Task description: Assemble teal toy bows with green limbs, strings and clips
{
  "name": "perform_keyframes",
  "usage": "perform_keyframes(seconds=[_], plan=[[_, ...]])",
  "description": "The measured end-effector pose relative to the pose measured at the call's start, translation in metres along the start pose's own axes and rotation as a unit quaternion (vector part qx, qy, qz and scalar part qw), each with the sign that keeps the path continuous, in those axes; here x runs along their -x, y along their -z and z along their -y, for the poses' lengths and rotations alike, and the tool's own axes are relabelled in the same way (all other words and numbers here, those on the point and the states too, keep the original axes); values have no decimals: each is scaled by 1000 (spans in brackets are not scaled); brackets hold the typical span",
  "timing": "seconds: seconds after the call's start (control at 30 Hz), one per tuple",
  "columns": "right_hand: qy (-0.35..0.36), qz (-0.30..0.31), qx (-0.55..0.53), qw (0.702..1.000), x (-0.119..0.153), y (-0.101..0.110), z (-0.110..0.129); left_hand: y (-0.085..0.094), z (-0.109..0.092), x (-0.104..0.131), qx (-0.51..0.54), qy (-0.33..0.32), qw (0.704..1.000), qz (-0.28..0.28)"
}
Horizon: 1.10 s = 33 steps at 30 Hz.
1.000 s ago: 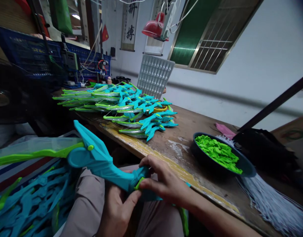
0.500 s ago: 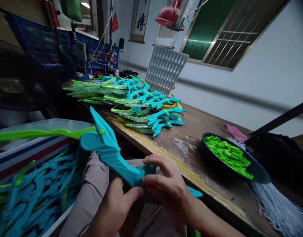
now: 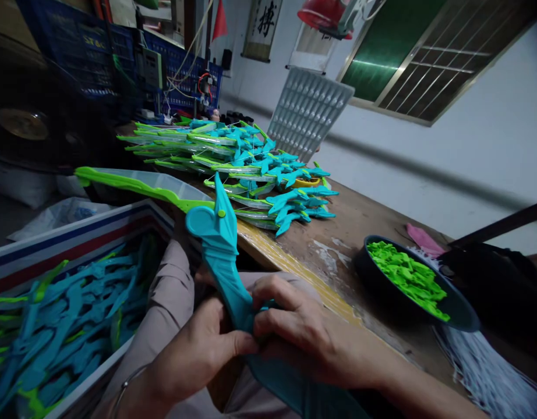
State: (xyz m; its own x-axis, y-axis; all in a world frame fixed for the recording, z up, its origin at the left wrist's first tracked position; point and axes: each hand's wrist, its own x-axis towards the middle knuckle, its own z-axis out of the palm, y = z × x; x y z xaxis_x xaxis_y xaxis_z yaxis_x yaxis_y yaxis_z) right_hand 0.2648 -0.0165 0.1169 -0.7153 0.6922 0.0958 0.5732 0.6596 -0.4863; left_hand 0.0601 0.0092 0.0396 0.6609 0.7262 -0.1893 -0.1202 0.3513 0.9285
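Over my lap is a toy bow (image 3: 220, 262) of teal plastic. One lime-green limb (image 3: 141, 187) with a clear strip along it stretches to the upper left, and a teal pointed tip rises beside the joint. My left hand (image 3: 198, 355) is wrapped round the teal grip from below, its thumb lying across the front. From the other side, the curled fingers of my right hand (image 3: 295, 331) press on the same middle part. Whatever those right fingertips touch is hidden behind the hand. The bow's lower part runs down towards the bottom edge, in shadow.
At left stands a striped box (image 3: 89, 233) holding many teal and green parts. Similar toy bows (image 3: 251, 163) are piled on the wooden table (image 3: 360, 212). A dark bowl (image 3: 463, 317) of small green pieces stands at right, with bundled white strings (image 3: 491, 372) below it.
The bow has turned more upright in my hands, its green limb swinging up and to the right. Its lower end has swung down towards me. Both hands keep their hold, and the camera view has shifted slightly.
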Motion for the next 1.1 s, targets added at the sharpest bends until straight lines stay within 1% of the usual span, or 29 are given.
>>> perform_keyframes(seconds=[0.07, 0.13, 0.3, 0.37, 0.43, 0.5, 0.57, 0.63, 0.67, 0.7, 0.73, 0.77, 0.87, 0.9, 1.0, 1.1], plan=[[-3, 2, -9, 1000, 0, -3, -1, 3, 3, -2, 15, 9, 1000, 15], [-4, 1, -13, 1000, 0, -7, -2, 4, 6, -3, 10, 15, 1000, 17], [-10, -22, 8, 1000, 4, -12, 1, 6, 7, 3, -45, 7, 999, -27], [-23, -62, -36, 997, 8, -15, 3, 6, 5, 9, -49, -16, 998, -41], [-70, -127, -106, 984, 12, -20, 4, 4, 3, 16, -50, -49, 996, -62], [-148, -160, -204, 955, 14, -28, 6, 1, 1, 24, -50, -64, 994, -76], [-210, -151, -340, 904, 15, -38, 9, -5, -1, 31, -38, -46, 994, -88], [-238, -135, -463, 843, 16, -47, 13, -11, -2, 36, -8, -22, 993, -116], [-242, -138, -501, 819, 16, -50, 15, -14, -1, 39, 9, -15, 991, -136], [-242, -141, -518, 808, 17, -54, 17, -17, 0, 41, 21, -11, 988, -153], [-241, -146, -515, 809, 18, -56, 19, -19, 2, 42, 25, -8, 985, -169], [-239, -155, -496, 820, 20, -58, 20, -21, 6, 44, 21, -7, 983, -181], [-247, -182, -385, 871, 23, -63, 23, -23, 19, 45, -14, -16, 979, -203], [-248, -190, -351, 883, 24, -65, 23, -23, 25, 45, -22, -21, 978, -207], [-242, -198, -294, 903, 21, -67, 22, -20, 39, 42, -27, -41, 975, -216], [-235, -197, -273, 912, 15, -67, 16, -14, 48, 38, -35, -45, 974, -221]])
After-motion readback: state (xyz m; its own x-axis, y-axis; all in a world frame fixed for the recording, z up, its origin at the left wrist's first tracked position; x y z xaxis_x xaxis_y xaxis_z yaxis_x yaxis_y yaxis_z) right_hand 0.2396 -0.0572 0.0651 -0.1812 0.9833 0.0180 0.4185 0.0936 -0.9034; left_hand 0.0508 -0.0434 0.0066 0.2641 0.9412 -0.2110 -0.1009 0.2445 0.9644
